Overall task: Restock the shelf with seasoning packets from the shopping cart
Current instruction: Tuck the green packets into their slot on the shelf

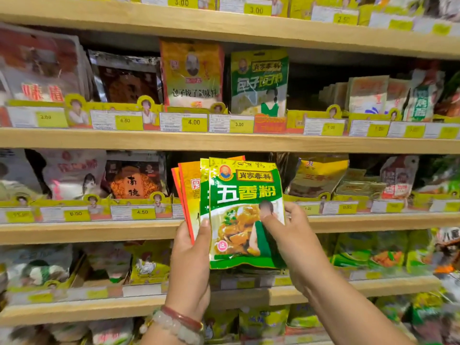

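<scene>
A fanned handful of seasoning packets [245,210], green five-spice pouches in front and orange ones behind, is held up before the wooden shelf [99,231], not yet placed. The left hand [190,265] grips the stack from below, thumb pressed on its face; the right hand [291,235] pinches the front green packet at its edge, seemingly peeling it off. A dark gap shows in the row directly behind the packets. The shopping cart is out of view, so remaining stock cannot be judged; restocking looks mid-way at best, with every held packet still to shelve.
</scene>
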